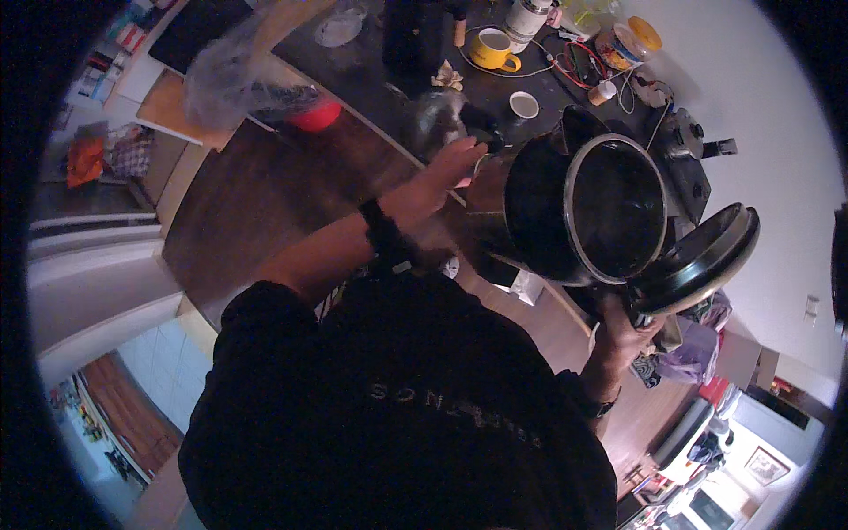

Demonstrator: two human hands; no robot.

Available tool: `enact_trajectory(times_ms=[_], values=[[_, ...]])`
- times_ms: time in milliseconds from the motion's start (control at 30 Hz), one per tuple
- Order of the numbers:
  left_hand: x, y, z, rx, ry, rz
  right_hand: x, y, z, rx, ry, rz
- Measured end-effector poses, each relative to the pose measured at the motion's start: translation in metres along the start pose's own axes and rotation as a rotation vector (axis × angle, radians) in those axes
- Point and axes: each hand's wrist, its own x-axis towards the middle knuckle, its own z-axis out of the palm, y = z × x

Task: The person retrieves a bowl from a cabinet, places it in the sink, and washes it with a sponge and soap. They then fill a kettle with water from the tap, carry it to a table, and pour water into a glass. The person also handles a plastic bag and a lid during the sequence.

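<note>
An electric kettle is tilted with its wide mouth towards me; its body is dark, with a brownish lower part. The round lid stands open beside the metal rim. My right hand is closed around the kettle's handle, below the lid. Near the kettle's lower end is my left hand, its fingers bent; whether it grips anything is unclear. Just beyond those fingers, a shiny transparent vessel with a black handle rests on the dark countertop.
On the countertop stand a yellow mug, a white lid or cup, a thermos, a jar and tangled cables. A small pot sits near the wall. A clear plastic bag and a red bowl are at left.
</note>
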Motion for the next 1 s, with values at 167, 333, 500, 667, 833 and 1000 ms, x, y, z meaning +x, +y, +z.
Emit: enact_trajectory(times_ms=[167, 333, 500, 667, 833, 1000], values=[[0.025, -0.013, 0.059, 0.101, 0.255, 0.142, 0.036, 0.029, -0.042, -0.082, -0.092, 0.188], [0.039, -0.013, 0.062, 0.085, 0.414, 0.145, 0.054, 0.051, -0.045, 0.111, -0.131, 0.279], [0.022, -0.026, 0.025, 0.044, 0.383, 0.213, 0.069, 0.073, -0.04, 0.153, -0.259, 0.22], [-0.046, -0.003, -0.037, 0.402, 0.329, 0.235, 0.066, 0.087, -0.024, 0.141, -0.273, 0.268], [-0.069, 0.035, -0.078, 0.267, 0.24, -0.005, 0.066, 0.086, 0.002, 0.18, -0.283, 0.124], [-0.067, 0.079, -0.11, 0.274, 0.106, -0.127, 0.061, 0.061, 0.028, 0.167, -0.346, 0.157]])
